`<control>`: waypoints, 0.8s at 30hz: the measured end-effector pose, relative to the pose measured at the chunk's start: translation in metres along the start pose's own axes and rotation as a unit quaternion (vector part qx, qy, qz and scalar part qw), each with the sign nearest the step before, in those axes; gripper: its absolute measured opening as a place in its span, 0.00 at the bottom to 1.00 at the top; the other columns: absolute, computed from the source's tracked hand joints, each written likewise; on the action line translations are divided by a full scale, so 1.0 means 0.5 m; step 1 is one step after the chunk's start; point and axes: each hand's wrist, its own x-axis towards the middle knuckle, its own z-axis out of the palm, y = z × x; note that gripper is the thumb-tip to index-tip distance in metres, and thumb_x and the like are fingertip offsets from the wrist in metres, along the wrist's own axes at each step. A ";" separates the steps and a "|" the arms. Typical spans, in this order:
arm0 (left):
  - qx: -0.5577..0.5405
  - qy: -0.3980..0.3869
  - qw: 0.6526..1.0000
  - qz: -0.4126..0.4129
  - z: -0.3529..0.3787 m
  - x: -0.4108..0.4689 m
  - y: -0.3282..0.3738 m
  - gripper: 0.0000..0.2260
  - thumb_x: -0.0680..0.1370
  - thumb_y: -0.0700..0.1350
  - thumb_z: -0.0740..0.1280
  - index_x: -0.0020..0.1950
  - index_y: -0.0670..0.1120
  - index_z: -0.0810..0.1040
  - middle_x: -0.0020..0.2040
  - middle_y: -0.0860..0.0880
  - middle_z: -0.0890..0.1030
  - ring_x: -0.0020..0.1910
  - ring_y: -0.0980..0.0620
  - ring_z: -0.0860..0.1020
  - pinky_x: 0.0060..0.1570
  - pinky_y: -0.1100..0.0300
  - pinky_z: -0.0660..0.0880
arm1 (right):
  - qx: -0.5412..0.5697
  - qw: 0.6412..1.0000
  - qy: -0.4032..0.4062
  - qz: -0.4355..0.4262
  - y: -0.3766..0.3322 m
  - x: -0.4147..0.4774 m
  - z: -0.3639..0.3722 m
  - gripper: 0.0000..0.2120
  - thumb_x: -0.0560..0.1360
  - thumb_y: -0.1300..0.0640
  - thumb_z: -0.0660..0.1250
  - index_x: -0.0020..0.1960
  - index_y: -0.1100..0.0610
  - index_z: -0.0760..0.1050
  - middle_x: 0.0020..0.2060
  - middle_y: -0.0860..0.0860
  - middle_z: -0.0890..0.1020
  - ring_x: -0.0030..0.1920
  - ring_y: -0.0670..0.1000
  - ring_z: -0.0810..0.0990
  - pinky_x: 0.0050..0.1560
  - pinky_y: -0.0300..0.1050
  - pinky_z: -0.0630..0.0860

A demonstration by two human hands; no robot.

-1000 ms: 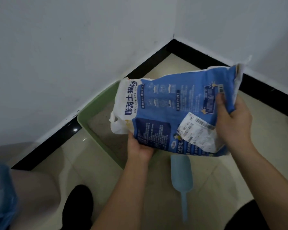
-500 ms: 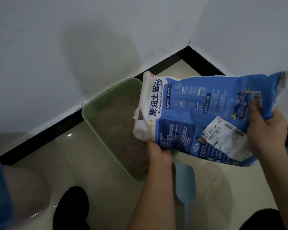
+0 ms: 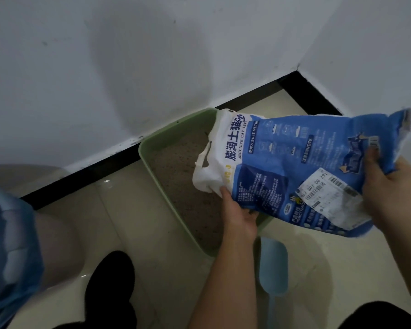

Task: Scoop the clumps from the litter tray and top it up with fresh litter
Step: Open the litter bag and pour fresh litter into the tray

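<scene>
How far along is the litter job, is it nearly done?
Scooping looks finished: the blue scoop lies on the floor beside the green tray. In hand: both the left hand and right hand grip the litter bag, tipped over the tray. No fresh litter is seen falling yet, so the top-up is left.

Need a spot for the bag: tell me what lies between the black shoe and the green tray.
Head view: only bare, glossy floor tiles lie between the black shoe and the green tray.
</scene>
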 end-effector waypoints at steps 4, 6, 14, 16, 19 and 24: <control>0.038 -0.001 0.999 0.020 -0.002 0.007 -0.003 0.23 0.80 0.63 0.57 0.70 0.51 0.70 0.61 0.45 0.80 0.57 0.44 0.79 0.57 0.45 0.77 | -0.011 0.999 0.031 0.017 0.019 0.010 -0.009 0.32 0.72 0.26 0.59 0.51 0.55 0.77 0.44 0.52 0.83 0.43 0.56 0.83 0.45 0.51 0.78; 0.053 -0.001 0.998 0.024 -0.002 0.005 -0.008 0.24 0.80 0.64 0.57 0.70 0.51 0.70 0.60 0.45 0.81 0.56 0.45 0.80 0.55 0.46 0.78 | -0.012 0.999 0.026 0.026 0.021 0.010 -0.013 0.26 0.75 0.31 0.60 0.50 0.54 0.76 0.45 0.52 0.82 0.44 0.56 0.82 0.45 0.52 0.77; -0.015 -0.033 0.999 -0.019 0.019 -0.012 -0.024 0.22 0.80 0.61 0.58 0.68 0.49 0.74 0.59 0.43 0.82 0.57 0.43 0.80 0.55 0.45 0.78 | -0.039 0.999 0.020 0.001 0.034 0.018 -0.018 0.17 0.75 0.33 0.60 0.45 0.46 0.75 0.48 0.54 0.82 0.50 0.61 0.81 0.53 0.64 0.78; -0.024 -0.048 0.998 -0.015 0.024 -0.016 -0.021 0.21 0.81 0.59 0.58 0.68 0.49 0.74 0.58 0.44 0.82 0.56 0.44 0.81 0.49 0.49 0.80 | -0.030 0.999 0.034 -0.004 0.036 0.015 -0.022 0.14 0.74 0.33 0.61 0.42 0.42 0.76 0.47 0.53 0.82 0.50 0.61 0.82 0.53 0.64 0.78; -0.010 -0.066 0.998 0.010 0.028 -0.014 -0.008 0.18 0.82 0.57 0.58 0.68 0.52 0.73 0.58 0.45 0.83 0.56 0.44 0.81 0.47 0.48 0.80 | -0.020 0.999 0.032 0.001 0.033 0.009 -0.029 0.18 0.77 0.36 0.61 0.50 0.49 0.78 0.47 0.55 0.82 0.50 0.61 0.82 0.52 0.62 0.78; -0.009 -0.086 0.996 0.019 0.024 -0.022 -0.001 0.15 0.81 0.54 0.62 0.66 0.52 0.75 0.58 0.45 0.83 0.57 0.43 0.81 0.53 0.43 0.79 | -0.009 1.000 0.019 0.002 0.027 0.005 -0.027 0.14 0.79 0.41 0.63 0.49 0.51 0.77 0.47 0.53 0.80 0.49 0.58 0.81 0.53 0.60 0.77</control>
